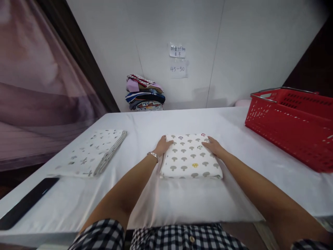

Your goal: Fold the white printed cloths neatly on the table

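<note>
While both arms reached forward, a white table (182,205) filled most of the view, covered in a smooth white sheet and set against a pale wall. To the right, at the table's far side, stood a red basket (288,128) with a metal handle lying along its rim, well apart from the hands. On the left part of the table lay a folded cloth (91,152) printed with small grey shapes, its layered edge turned toward the middle. Against the wall, beyond the table's far edge, sat a stack of clothes (144,93) in mixed colours. In the middle of the table, straight ahead of the person, lay a folded mushroom cloth (191,158), white with rows of grey mushrooms and one yellow one, squared into a neat rectangle. A black strip (27,203) lay at the near left corner of the table, slanting toward the edge. Two paper notes (177,59) were stuck on the wall above the stack, the lower one with numbers written on it. The left hand (163,145) rested at the far left corner of the mushroom cloth, fingers flat and spread loosely against its edge, not closed around anything. The right hand (213,145) lay flat on the far right corner of that same cloth, palm down, pressing rather than gripping. A bracelet (153,155) circled the left wrist.
</note>
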Tool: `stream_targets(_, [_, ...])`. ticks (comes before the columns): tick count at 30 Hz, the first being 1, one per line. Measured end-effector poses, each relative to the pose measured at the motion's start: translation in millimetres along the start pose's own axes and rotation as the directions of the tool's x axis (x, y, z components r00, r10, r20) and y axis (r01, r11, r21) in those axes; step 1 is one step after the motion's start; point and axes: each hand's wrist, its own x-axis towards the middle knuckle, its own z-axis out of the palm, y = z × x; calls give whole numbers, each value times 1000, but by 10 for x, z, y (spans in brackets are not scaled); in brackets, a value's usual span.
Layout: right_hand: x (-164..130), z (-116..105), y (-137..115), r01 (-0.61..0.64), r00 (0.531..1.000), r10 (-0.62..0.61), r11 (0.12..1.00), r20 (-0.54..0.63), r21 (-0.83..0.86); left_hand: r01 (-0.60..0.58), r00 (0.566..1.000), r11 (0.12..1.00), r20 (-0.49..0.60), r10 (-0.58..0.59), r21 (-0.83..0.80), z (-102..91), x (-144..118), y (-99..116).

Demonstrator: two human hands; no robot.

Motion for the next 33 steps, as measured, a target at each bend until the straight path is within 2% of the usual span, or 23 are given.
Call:
stream_targets(5, [172,99,-56,145,986,-143,989,-84,10,-40,999,999,-36,39,-9,50,133,117])
stream_targets(10, [287,122,-18,140,986,-157,968,-65,-210,14,998,999,-63,-12,30,-54,154,83])
stream_targets(12, [261,95,18,146,986,-162,957,-43,-251,8,996,999,-92,-5,36,-136,89,18])
stream_targets(14, [179,73,39,203,973,-229,924,-43,-325,0,993,999,-117,5,46,-216,-22,-50])
stream_targets(16, [36,87,20,311,931,-361,855,-45,-415,-7,993,999,-119,13,52,-270,-170,-102])
stream_targets(18, [-161,154,-48,447,861,-509,763,-7,-467,-33,995,997,-90,39,73,-282,-326,-122])
stream_targets(21, [-493,353,-196,633,752,-639,632,161,-448,-79,994,984,-59,89,157,-235,-501,-92])
stream_targets(23, [-681,516,-266,732,670,-675,532,308,-425,-59,996,968,-57,75,243,-188,-553,-52])
stream_targets(25, [-808,665,-282,791,597,-692,426,406,-439,-29,997,941,-57,51,337,-151,-564,-17])
stream_targets(28, [-889,796,-226,801,555,-715,321,425,-506,-17,998,898,-50,44,440,-123,-553,4])
stream_targets(30, [-908,816,-180,802,540,-737,303,407,-514,-22,998,888,-49,50,459,-117,-548,-1])
stream_targets(33, [-956,798,-157,844,484,-772,289,411,-452,-33,996,895,-61,67,445,-116,-552,-20])
